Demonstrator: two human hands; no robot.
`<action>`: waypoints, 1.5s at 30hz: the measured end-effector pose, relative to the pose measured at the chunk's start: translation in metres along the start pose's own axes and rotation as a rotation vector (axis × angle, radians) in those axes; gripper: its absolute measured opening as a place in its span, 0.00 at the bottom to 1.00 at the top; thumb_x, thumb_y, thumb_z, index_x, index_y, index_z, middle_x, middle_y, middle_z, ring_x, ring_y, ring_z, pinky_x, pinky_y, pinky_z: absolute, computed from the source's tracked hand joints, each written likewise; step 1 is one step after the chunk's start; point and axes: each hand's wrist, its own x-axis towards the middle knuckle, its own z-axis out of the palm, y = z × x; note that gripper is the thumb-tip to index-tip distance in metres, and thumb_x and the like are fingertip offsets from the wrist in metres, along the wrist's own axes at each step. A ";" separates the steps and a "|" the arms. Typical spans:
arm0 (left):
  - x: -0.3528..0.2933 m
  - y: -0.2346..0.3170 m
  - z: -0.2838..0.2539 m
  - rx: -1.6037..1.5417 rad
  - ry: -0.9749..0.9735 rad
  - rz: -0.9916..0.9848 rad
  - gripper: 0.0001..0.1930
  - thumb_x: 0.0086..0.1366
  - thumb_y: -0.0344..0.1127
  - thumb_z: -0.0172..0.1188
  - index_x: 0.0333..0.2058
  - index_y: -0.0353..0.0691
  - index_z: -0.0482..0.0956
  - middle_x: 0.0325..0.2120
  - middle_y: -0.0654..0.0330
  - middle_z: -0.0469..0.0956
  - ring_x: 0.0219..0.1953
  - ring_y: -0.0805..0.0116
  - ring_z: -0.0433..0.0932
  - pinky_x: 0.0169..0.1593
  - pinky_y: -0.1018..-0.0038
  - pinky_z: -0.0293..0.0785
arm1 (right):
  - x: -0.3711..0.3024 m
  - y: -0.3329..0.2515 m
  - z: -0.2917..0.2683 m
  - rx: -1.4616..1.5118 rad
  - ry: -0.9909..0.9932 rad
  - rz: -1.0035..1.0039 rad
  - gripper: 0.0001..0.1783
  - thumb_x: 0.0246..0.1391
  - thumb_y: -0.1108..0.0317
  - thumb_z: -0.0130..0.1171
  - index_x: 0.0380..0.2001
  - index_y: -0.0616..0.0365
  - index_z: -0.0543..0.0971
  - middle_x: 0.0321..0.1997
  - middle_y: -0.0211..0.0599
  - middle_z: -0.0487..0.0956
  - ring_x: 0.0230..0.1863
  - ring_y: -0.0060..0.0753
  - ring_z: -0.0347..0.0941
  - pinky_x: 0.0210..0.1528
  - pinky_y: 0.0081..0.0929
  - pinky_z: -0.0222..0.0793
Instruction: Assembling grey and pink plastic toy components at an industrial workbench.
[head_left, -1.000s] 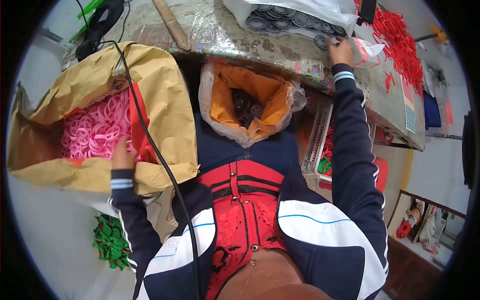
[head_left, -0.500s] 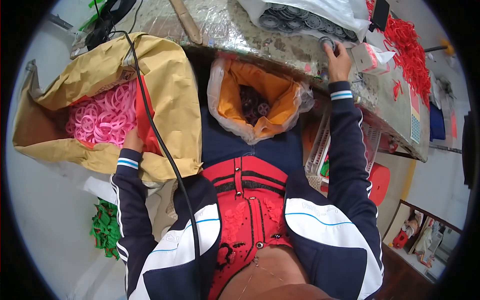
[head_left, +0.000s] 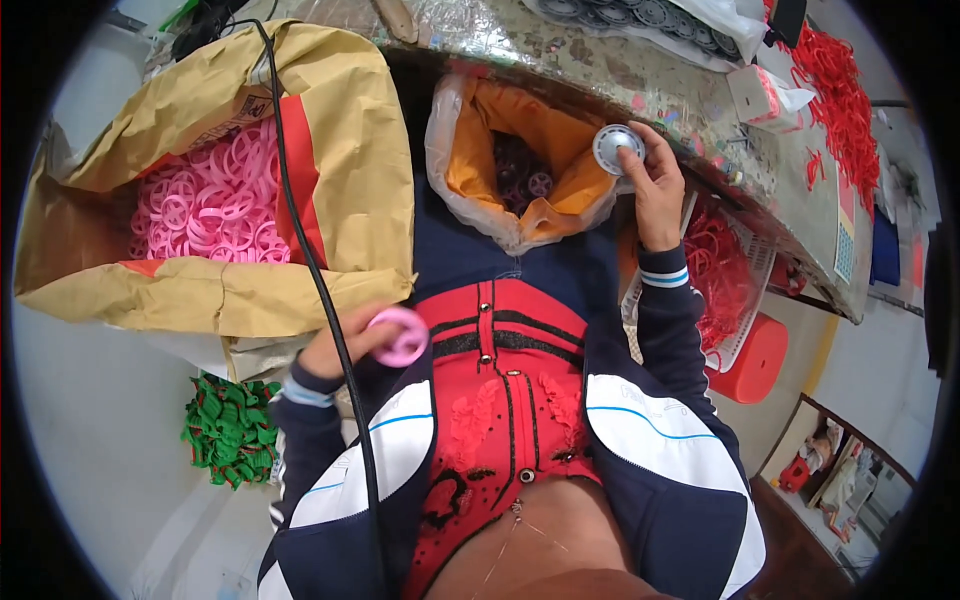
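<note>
A pink plastic ring with spokes is gripped in my left hand, just below the front edge of the paper sack and partly behind a black cable. My right hand pinches a grey plastic wheel disc, thumb on its face, beside the right rim of an orange-lined bag. Dark wheels with pinkish parts lie deep in that bag, between my knees. Many more pink rings fill the brown paper sack on my left.
The black cable hangs across the sack and my left side. On the worktable lie grey discs in a plastic bag, a tissue box and red strips. A white basket of red pieces, a red stool and green pieces are lower.
My left hand came out of the paper sack with a pink ring and moved right. My right hand brought the grey disc from the table edge down toward the orange-lined bag.
</note>
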 end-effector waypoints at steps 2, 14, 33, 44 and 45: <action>0.043 -0.011 0.024 -0.109 0.096 0.128 0.12 0.63 0.37 0.49 0.41 0.35 0.72 0.31 0.64 0.73 0.35 0.78 0.70 0.39 0.82 0.66 | -0.015 -0.019 0.012 -0.041 -0.080 0.019 0.19 0.53 0.72 0.54 0.50 0.62 0.68 0.43 0.32 0.74 0.42 0.21 0.69 0.47 0.18 0.62; 0.148 0.050 0.092 -0.650 -0.078 0.522 0.17 0.64 0.37 0.51 0.50 0.38 0.64 0.43 0.60 0.70 0.45 0.72 0.71 0.49 0.73 0.70 | -0.059 -0.040 0.041 -0.373 -0.113 -0.226 0.18 0.50 0.74 0.57 0.46 0.61 0.70 0.38 0.30 0.73 0.37 0.19 0.68 0.41 0.15 0.63; 0.185 0.051 0.064 0.151 0.215 0.792 0.17 0.55 0.26 0.56 0.44 0.36 0.68 0.37 0.60 0.72 0.40 0.74 0.71 0.42 0.78 0.68 | -0.024 -0.045 0.048 0.069 -0.291 0.357 0.09 0.47 0.69 0.61 0.28 0.60 0.72 0.27 0.25 0.72 0.31 0.15 0.66 0.35 0.13 0.61; 0.102 0.079 0.046 0.530 0.181 0.636 0.36 0.57 0.33 0.60 0.59 0.35 0.49 0.51 0.49 0.65 0.54 0.62 0.66 0.55 0.71 0.62 | 0.009 -0.037 0.044 -0.473 -0.367 0.174 0.15 0.44 0.61 0.63 0.31 0.61 0.75 0.26 0.35 0.76 0.29 0.24 0.73 0.31 0.23 0.68; 0.082 0.089 0.025 0.570 -0.026 0.561 0.33 0.57 0.34 0.59 0.58 0.35 0.54 0.51 0.50 0.66 0.52 0.63 0.68 0.55 0.71 0.62 | 0.018 -0.036 0.040 -0.479 -0.362 0.168 0.15 0.44 0.61 0.63 0.31 0.61 0.75 0.26 0.35 0.76 0.29 0.24 0.73 0.31 0.23 0.68</action>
